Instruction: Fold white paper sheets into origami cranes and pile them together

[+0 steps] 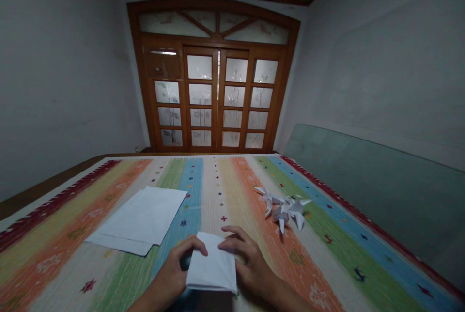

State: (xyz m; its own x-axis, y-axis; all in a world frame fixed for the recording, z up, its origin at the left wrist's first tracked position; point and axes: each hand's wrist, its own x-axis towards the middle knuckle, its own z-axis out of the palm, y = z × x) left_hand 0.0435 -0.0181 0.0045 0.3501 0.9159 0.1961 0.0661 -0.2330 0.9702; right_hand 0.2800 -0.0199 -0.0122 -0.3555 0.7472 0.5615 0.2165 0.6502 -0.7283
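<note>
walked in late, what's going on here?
A person is handling a folded white paper at the near side of a table with a striped tablecloth. The left hand grips its left side; the right hand has fingers at its upper right edge. Farther off to the left lie white paper sheets, overlapping and flat. To the right sits a cluster of origami figures, apart from both hands.

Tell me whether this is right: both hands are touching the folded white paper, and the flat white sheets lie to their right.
Wrong side: the head view shows the flat white sheets to their left. The left hand and right hand are indeed touching the folded white paper.
</note>
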